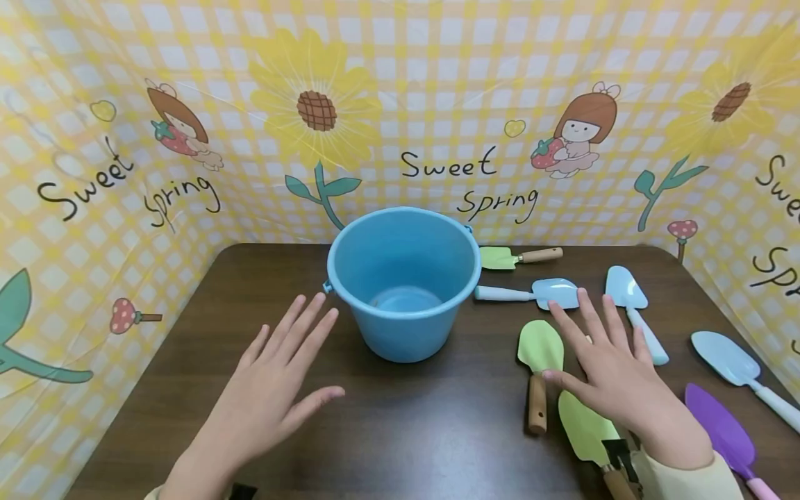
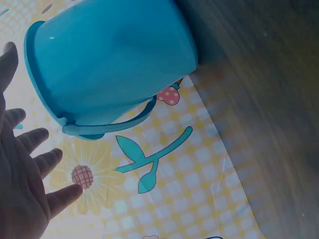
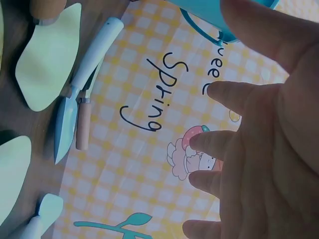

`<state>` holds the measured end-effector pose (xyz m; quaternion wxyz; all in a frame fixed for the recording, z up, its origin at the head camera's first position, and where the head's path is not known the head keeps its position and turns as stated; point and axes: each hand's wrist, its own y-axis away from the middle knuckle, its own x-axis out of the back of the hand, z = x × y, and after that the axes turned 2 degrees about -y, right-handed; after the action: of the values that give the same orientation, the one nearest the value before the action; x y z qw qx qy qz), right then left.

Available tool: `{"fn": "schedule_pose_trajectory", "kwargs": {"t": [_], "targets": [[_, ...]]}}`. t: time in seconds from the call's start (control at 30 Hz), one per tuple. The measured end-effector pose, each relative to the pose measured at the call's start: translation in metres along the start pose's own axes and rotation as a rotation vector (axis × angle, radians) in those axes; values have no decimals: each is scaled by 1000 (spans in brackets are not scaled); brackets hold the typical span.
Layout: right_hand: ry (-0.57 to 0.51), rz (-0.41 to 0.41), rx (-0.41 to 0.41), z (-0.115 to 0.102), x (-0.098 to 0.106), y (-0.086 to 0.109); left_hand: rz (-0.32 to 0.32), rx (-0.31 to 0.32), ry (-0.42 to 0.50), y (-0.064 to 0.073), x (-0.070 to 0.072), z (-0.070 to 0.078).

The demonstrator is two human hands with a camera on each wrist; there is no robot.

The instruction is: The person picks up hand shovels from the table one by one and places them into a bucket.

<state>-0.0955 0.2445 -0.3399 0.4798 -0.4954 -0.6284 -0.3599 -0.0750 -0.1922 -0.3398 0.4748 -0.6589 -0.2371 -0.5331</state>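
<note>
A blue bucket (image 1: 403,333) stands upright on the dark table, its inside visible from above. My left hand (image 1: 269,389), fingers straight and spread, is to the left and front of the bucket and holds nothing. My right hand (image 1: 615,375) is likewise spread, over several toy trowels on the right. Nearest it are a green trowel (image 1: 540,344) with a wooden handle, another green trowel (image 1: 584,423) partly hidden under the wrist, and a blue trowel (image 1: 553,292) beyond the fingertips. In the left wrist view the bucket's handle (image 2: 119,127) hangs along its side.
Further right lie two more blue trowels (image 1: 628,288) (image 1: 728,357) and a purple trowel (image 1: 721,423). A third green trowel (image 1: 498,257) lies behind, near the table's back edge. A yellow checked cloth (image 1: 450,69) surrounds the table (image 1: 262,278) at the back and sides.
</note>
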Motion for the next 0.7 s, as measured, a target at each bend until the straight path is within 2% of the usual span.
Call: {"fn": "schedule_pose_trajectory", "kwargs": {"t": [0.23, 0.53, 0.7], "targets": [[3, 2, 17, 11, -3, 2, 113, -39, 24, -7, 1, -3], [30, -11, 47, 18, -14, 5, 224, -81, 43, -19, -2, -4], [56, 2, 90, 16, -19, 4, 252, -98, 59, -26, -6, -4]]}}
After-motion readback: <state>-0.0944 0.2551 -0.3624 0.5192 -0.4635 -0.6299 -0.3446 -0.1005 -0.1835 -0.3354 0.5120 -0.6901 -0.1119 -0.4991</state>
